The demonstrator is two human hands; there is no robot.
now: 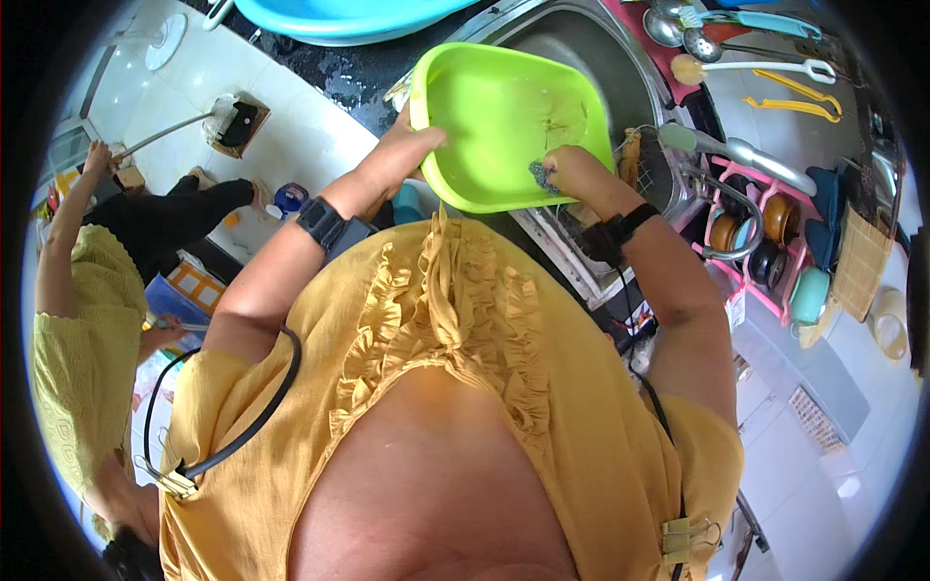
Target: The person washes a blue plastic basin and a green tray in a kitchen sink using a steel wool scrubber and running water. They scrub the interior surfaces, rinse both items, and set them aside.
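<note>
A lime-green plastic basin (479, 109) is tilted over the metal sink (581, 43), its hollow side facing me. My left hand (407, 149) grips the basin's left rim, the thumb over the edge and the fingers hidden behind. Inside the basin, near its lower right rim, my right hand (581, 173) holds a grey scouring pad (541, 176) against the wall. A wet, murky patch shows on the basin's wall just above that hand.
A curved metal faucet (752, 232) reaches in at the sink's right, beside a pink dish rack (795, 269) with bowls. A large blue basin (349, 18) stands at the back. Ladles and a white-handled brush (763, 67) lie back right. At left, another person (87, 290) holds a long handle.
</note>
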